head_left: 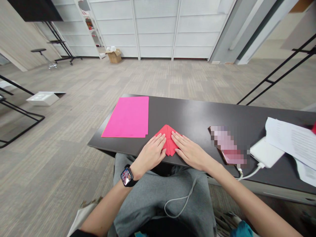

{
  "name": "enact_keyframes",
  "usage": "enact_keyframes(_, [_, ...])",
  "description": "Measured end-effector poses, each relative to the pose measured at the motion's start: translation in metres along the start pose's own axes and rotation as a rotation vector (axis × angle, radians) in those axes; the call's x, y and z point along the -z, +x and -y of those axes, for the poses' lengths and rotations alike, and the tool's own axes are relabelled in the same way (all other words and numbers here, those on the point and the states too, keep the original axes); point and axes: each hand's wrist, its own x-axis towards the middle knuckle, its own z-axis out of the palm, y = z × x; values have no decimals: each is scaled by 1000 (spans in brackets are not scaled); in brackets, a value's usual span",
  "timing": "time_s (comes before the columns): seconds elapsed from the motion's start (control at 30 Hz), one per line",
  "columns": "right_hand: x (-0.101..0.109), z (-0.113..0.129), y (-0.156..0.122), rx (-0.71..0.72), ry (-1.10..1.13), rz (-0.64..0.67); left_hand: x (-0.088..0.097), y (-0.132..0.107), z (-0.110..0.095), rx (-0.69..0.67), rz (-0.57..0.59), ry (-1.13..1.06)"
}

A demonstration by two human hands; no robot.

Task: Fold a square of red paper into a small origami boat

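The left hand (pixel 150 153) and right hand (pixel 191 152) lie flat with fingers extended, grasping nothing. They press from either side on a folded red paper (pixel 168 133) at the near edge of the dark worktop (pixel 192 115), and the palms' weight probably holds its creases down. A smartwatch (pixel 127 176) sits on the left wrist. A squared stack of pink sheets (pixel 128 117) lies toward the far left corner. Along the right side rest a phone (pixel 228 146), a white power bank (pixel 266 153) with its cable (pixel 249 171), and printed pages (pixel 293 141) whose text is too small to read.
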Motion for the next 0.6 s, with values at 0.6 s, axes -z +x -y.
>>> enact_keyframes(0.6, [6, -11, -23, -44, -102, 4, 17, -22, 20, 51, -39, 133])
